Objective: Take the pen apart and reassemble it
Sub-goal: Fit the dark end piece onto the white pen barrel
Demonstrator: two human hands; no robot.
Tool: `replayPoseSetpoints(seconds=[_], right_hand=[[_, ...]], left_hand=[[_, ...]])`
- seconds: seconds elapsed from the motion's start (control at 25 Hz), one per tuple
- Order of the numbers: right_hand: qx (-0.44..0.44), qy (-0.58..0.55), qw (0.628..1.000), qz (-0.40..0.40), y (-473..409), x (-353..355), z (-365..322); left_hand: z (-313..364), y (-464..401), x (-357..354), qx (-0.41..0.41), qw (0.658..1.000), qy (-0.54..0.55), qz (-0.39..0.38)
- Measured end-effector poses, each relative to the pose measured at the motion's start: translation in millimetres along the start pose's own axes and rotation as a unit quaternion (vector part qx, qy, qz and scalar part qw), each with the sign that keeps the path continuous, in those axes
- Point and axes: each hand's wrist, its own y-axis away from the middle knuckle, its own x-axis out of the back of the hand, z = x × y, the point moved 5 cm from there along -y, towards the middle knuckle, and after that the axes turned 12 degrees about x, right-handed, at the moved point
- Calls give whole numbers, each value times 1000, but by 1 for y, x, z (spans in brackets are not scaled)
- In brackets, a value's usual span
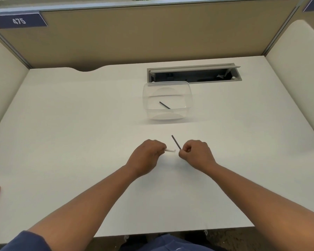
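Plain white desk top [80, 142]; clear colourless plastic tub [167, 100] holding a thin black rod [164, 105]; a second thin black pen rod [176, 142]; pale whitish pen piece [170, 150]; tan divider panel [134, 37] with navy label [19, 20], white digits; grey cable tray [194, 73]; blue sleeve [25, 241]

White desk [80, 124], beige partitions [134, 37]

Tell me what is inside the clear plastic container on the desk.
Inside the clear container lies one thin dark rod, slanted on the bottom near the front wall. Nothing else shows through the walls, though glare and the rim's ridges could hide a small clear part.
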Motion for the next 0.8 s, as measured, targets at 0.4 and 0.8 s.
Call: replayPoseSetpoints(seconds=[0.4, 0.8], right_hand=[[163, -258, 941, 145, 0, 78, -64], [124, -347, 916, 156, -1, 76, -53]], left_hand=[[1, -11, 38, 180, 956, 226, 49], [-5, -9, 38, 184, 959, 204, 67]])
